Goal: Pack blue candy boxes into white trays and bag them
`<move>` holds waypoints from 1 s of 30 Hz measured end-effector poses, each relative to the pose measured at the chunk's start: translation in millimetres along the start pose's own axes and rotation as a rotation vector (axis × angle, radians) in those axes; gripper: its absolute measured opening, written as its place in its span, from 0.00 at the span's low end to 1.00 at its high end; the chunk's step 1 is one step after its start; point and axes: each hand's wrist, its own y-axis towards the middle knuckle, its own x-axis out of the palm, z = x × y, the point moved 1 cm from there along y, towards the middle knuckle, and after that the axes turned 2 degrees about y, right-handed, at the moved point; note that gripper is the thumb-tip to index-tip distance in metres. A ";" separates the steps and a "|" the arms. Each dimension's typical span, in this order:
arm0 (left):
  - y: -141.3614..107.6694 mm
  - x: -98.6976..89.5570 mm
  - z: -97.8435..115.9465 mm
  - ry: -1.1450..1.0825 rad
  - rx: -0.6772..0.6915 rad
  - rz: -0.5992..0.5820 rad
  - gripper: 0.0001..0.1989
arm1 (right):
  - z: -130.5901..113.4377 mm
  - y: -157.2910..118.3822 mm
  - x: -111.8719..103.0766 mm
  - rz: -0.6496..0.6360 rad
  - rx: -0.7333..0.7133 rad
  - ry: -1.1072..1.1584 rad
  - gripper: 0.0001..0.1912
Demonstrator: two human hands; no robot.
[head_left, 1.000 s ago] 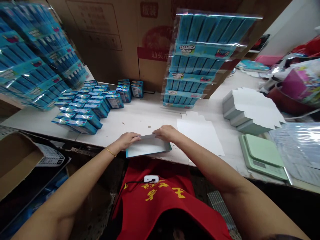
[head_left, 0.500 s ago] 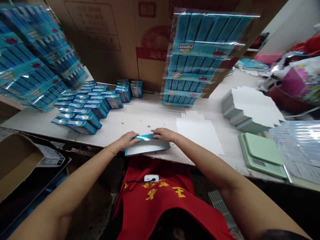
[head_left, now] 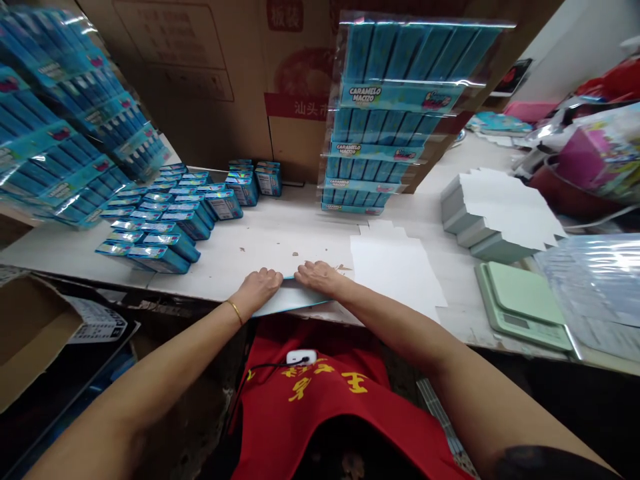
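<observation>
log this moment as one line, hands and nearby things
left hand: gripping far edge of blue-edged card | right hand: same edge, farther right | to the right: notched white sheet, green scale

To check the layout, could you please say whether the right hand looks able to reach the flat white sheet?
Probably yes: nothing tall stands between the right hand and white sheet, though that hand is on blue-edged card.
</observation>
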 end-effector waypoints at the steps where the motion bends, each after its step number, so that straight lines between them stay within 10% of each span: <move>1: -1.6 0.1 -0.5 -0.014 -0.026 -0.013 0.11 | 5.1 -1.6 -1.3 0.020 0.024 0.069 0.10; 7: -17.8 -1.6 -27.4 -0.306 -0.209 -0.025 0.19 | 21.9 -61.9 0.5 0.666 0.661 0.758 0.19; 10: -11.7 -5.6 -33.5 -0.422 -0.269 0.018 0.27 | -5.5 -79.1 20.7 0.721 0.838 1.036 0.24; 15: 18.8 -6.8 -9.9 -0.387 -0.360 -0.135 0.24 | -49.9 -24.9 45.9 0.629 0.801 1.068 0.33; 21: 25.8 -5.1 14.2 -0.358 -0.508 -0.149 0.19 | -42.3 17.8 52.6 0.549 0.673 1.015 0.38; 26: 10.7 -1.2 -27.5 -0.475 -0.549 0.014 0.25 | -9.2 18.9 31.4 0.560 0.525 0.846 0.38; 30: -17.0 18.9 -85.8 -0.625 -0.610 0.358 0.25 | 15.0 79.1 -4.3 0.603 0.352 0.707 0.33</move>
